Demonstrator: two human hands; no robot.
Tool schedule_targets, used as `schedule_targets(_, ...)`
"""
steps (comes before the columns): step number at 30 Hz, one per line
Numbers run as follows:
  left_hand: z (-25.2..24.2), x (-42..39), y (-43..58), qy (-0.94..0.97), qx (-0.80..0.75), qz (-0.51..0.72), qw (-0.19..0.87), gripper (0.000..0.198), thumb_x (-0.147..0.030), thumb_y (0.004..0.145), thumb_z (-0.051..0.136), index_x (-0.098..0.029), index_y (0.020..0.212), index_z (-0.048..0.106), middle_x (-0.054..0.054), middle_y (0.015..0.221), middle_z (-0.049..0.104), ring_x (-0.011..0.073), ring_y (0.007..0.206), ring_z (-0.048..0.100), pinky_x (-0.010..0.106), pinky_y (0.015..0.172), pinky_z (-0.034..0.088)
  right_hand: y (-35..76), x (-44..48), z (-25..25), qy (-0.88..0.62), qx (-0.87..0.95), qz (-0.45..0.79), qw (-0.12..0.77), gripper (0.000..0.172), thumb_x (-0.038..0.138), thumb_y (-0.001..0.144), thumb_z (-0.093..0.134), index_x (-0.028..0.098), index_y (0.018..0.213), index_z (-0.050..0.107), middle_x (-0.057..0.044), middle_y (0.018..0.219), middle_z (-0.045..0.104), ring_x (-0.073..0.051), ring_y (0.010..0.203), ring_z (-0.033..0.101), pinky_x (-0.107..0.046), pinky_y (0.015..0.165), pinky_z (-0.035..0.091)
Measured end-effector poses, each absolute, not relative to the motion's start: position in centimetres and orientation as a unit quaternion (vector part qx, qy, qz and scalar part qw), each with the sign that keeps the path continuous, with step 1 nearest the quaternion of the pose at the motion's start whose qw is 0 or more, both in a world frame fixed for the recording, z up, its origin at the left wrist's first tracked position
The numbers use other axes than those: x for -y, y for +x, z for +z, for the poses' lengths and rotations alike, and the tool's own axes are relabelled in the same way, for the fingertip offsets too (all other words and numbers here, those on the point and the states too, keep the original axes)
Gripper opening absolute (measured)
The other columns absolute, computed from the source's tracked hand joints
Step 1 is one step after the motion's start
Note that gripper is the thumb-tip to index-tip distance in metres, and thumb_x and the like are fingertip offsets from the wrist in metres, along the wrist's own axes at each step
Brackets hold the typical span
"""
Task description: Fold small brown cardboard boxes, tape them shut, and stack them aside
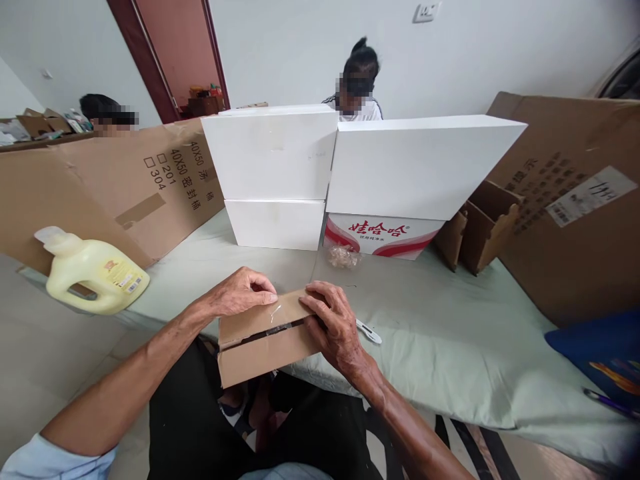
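Indoors, both hands (336, 323) grip a cardboard box (265, 357) at the green-covered table's (425, 320) near edge, facing a pale wall (460, 60).

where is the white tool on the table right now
In the head view, right of centre, the white tool lies on the pale green cloth, just right of the person's right hand.

Small brown carton (267, 359): interior unclear; right end partly behind my right grip (334, 323). White tool (370, 331): one end behind that grip. Blue article (600, 353): cut by right edge. Person opposite (369, 112): lower body behind white boxes (275, 157).
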State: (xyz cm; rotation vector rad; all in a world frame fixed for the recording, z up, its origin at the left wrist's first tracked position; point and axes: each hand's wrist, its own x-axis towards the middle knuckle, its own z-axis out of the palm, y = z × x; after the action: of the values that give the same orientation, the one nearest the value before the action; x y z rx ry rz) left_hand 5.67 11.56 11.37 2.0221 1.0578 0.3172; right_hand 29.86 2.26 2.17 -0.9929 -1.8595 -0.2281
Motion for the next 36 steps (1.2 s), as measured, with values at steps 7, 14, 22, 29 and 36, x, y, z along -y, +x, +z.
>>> schedule_targets(7,11.8,-10.0,6.5,0.815,-0.432,0.178,0.342,0.021,-0.035,0.087,0.065,-0.021,0.072,0.070,0.001,0.075,0.070,0.0166,0.068,0.058,0.030,0.063,0.041,29.5,-2.2,2.3,-0.417,0.760,-0.083,0.492,0.026,0.008,0.107,0.058,0.024,0.126,0.065,-0.014,0.127,0.069,-0.029,0.115,0.063,-0.046,0.095,0.057)
schedule_targets(14,11.6,-8.6,6.7,0.870,-0.307,0.319,0.217,0.024,-0.016,0.099,0.059,-0.021,0.075,0.061,-0.001,0.079,0.066,0.0140,0.071,0.060,0.028,0.069,0.047,29.4,-2.3,2.9,-0.437,0.754,-0.075,0.485,0.025,0.007,0.108,0.055,0.023,0.125,0.066,-0.013,0.125,0.069,-0.028,0.110,0.061,-0.045,0.092,0.055)
schedule_targets(22,13.2,-6.4,5.1,0.853,-0.218,0.415,0.230,0.018,-0.010,0.102,0.069,-0.021,0.088,0.068,0.000,0.083,0.066,0.0145,0.076,0.062,0.029,0.069,0.049,29.3,-2.3,3.2,-0.441,0.749,-0.053,0.491,0.027,0.004,0.105,0.054,0.023,0.120,0.066,-0.010,0.118,0.069,-0.026,0.103,0.060,-0.042,0.089,0.053)
schedule_targets(29,15.5,-4.5,3.0,0.727,-0.258,0.570,0.285,0.010,-0.027,0.106,0.074,-0.025,0.097,0.074,0.006,0.102,0.077,0.0234,0.092,0.075,0.040,0.076,0.064,28.7,-2.4,3.5,-0.455,0.754,-0.045,0.472,0.025,0.006,0.106,0.053,0.023,0.119,0.066,-0.011,0.117,0.068,-0.027,0.101,0.059,-0.042,0.086,0.052)
schedule_targets(36,14.2,-1.9,1.7,0.780,-0.336,0.482,0.213,0.013,-0.015,0.104,0.071,-0.028,0.105,0.069,0.001,0.095,0.078,0.0202,0.088,0.077,0.036,0.079,0.064,29.1,-3.6,3.9,-0.465,0.728,0.010,0.504,0.029,0.006,0.100,0.058,0.026,0.118,0.069,-0.009,0.117,0.071,-0.028,0.106,0.063,-0.044,0.090,0.053)
